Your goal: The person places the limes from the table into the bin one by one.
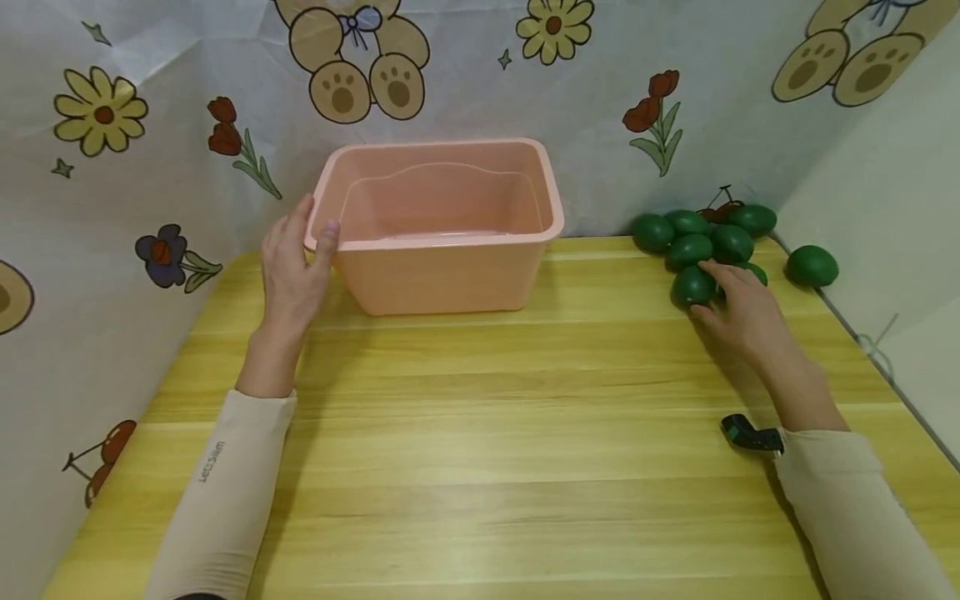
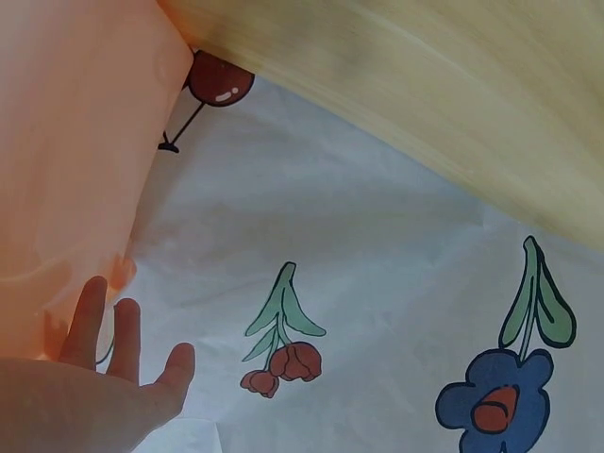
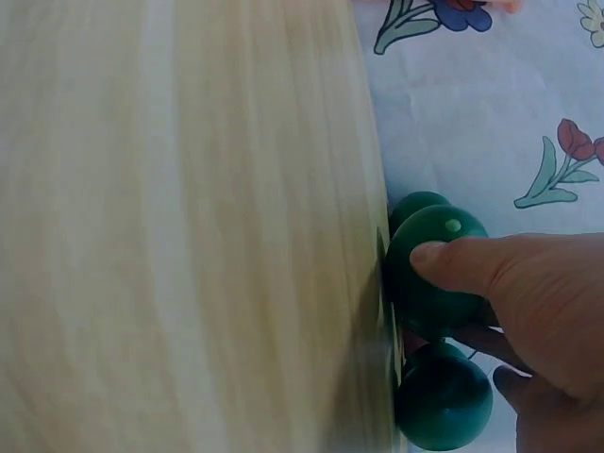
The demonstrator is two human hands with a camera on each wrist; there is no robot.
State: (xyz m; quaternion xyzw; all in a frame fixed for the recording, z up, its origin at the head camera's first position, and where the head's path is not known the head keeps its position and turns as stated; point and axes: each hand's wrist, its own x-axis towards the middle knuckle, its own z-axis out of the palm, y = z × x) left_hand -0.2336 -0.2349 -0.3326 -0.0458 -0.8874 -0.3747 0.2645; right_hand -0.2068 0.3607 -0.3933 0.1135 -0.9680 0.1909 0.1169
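Green ovals (image 1: pixel 693 287) outside pink bin (image 1: pixel 442 279)

The right hand (image 1: pixel 750 325) partly hides a green fruit (image 1: pixel 756 273); the head view's top edge cuts off both printed teddy bears (image 1: pixel 330 46)

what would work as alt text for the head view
A person's right hand grips a green oval fruit beside similar fruits, while the left hand touches the left end of a pink plastic tub on a wood-grain table. Behind is flower-printed white cloth.
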